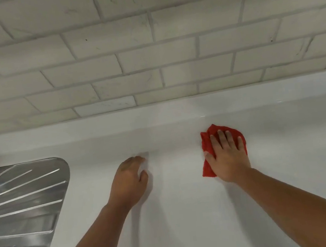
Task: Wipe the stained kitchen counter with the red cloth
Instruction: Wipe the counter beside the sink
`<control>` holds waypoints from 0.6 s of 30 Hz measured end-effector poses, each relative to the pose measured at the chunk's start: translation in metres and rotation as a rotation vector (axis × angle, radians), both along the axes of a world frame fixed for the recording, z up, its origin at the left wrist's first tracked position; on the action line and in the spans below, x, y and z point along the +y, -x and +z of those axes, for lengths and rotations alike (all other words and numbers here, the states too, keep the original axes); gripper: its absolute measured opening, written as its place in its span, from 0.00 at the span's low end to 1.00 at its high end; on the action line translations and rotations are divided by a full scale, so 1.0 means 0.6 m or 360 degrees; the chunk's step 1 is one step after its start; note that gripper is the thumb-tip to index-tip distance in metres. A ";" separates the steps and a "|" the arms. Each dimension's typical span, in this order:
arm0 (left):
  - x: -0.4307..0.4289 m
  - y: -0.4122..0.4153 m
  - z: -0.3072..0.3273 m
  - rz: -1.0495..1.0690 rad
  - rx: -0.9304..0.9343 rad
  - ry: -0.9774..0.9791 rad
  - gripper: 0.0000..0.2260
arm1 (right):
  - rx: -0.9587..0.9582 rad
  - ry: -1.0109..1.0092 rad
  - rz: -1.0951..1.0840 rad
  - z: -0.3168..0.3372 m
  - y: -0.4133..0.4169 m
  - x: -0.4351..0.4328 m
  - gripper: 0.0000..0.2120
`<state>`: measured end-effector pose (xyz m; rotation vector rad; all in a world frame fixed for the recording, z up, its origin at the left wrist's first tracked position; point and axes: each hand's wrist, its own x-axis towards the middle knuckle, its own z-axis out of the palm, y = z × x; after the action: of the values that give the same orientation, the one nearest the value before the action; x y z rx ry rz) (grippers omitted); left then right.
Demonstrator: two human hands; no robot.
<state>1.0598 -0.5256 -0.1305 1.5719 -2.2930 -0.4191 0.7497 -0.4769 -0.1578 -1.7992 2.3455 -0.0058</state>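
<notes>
**Cloth under right palm, counter wipe in hand**

The red cloth [207, 144] is lying bunched on the white counter [182, 215], towards the 1 o'clock part of the view, near the low upstand [156, 113] at the foot of the tiled wall [147, 51]. Its long axis is running roughly from 12 to 6 o'clock, leaning a little to the left at the near end.

The right hand [229, 155] is pressing flat on it, fingers spread and straight, pointing to 12 o'clock. Red is showing beyond the fingertips and along the thumb side.

The left hand [129, 181] is resting on the bare counter, well apart from the cloth, which is lying at its 3 o'clock. Its fingers are loosely curled, somewhat blurred, with nothing seen in them.

The steel drainboard [21, 197] is sitting at 9 o'clock, beyond the left hand.

Judgement: the right hand is the working hand and needs no reach. The open stretch between the two hands is looking like the likeliest path for a stroke, towards 9 o'clock. No stain is showing plainly enough to confirm.
</notes>
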 end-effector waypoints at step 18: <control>-0.060 -0.313 -0.061 0.0073 -0.0276 0.0126 0.24 | -0.0076 0.0051 0.0535 0.003 -0.445 -0.279 0.30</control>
<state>1.2475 -0.5615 -0.1669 1.6768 -2.3620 -0.1841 1.0168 -0.6440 -0.1558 -2.1596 1.9942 -0.0400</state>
